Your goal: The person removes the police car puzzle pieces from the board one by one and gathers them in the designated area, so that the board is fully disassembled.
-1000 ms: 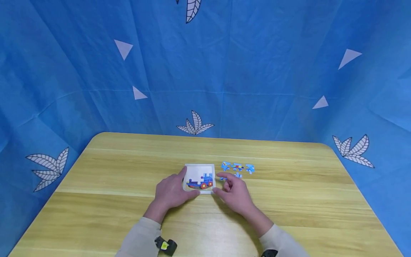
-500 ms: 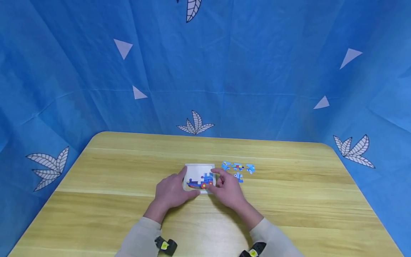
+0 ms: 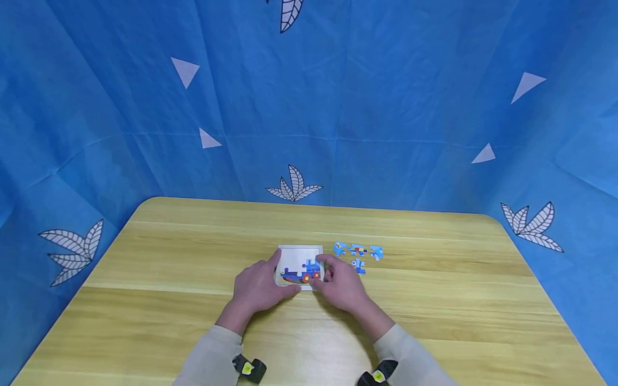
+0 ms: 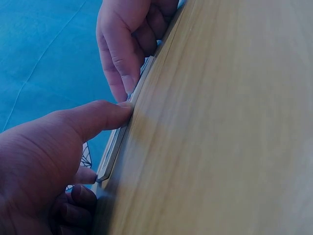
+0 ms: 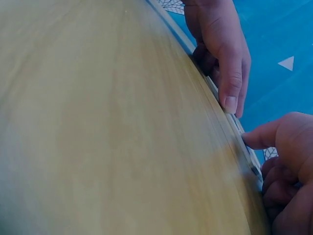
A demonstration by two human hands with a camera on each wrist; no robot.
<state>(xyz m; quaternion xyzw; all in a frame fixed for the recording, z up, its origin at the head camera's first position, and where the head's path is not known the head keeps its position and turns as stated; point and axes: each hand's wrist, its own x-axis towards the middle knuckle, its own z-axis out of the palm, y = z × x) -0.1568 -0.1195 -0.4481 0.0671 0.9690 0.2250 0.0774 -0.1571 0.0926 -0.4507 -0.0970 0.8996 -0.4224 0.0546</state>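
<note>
A white-framed jigsaw puzzle tray (image 3: 298,246) lies on the wooden table, its lower part filled with joined pieces picturing a blue train with red wheels (image 3: 306,278). My left hand (image 3: 260,284) grips the tray's left side, thumb along the near edge and index finger up the left edge. At the right side, my right hand (image 3: 341,283) has thumb and index finger spread over the train pieces, touching them, while its other fingers are curled under. In the right wrist view the right thumb (image 5: 259,134) rests at the tray's edge (image 5: 251,159). The tray's upper part shows bare white.
Loose blue puzzle pieces lie right of the tray: a row of three, including a middle piece (image 3: 358,250) and a right-hand piece (image 3: 376,252), plus a lower piece (image 3: 359,266) near the right hand. A blue curtain (image 3: 386,107) hangs behind the table (image 3: 458,279).
My right hand has moved left from beside the tray onto its right part, thumb and index finger now over the train pieces. The left hand and tray have stayed put.
</note>
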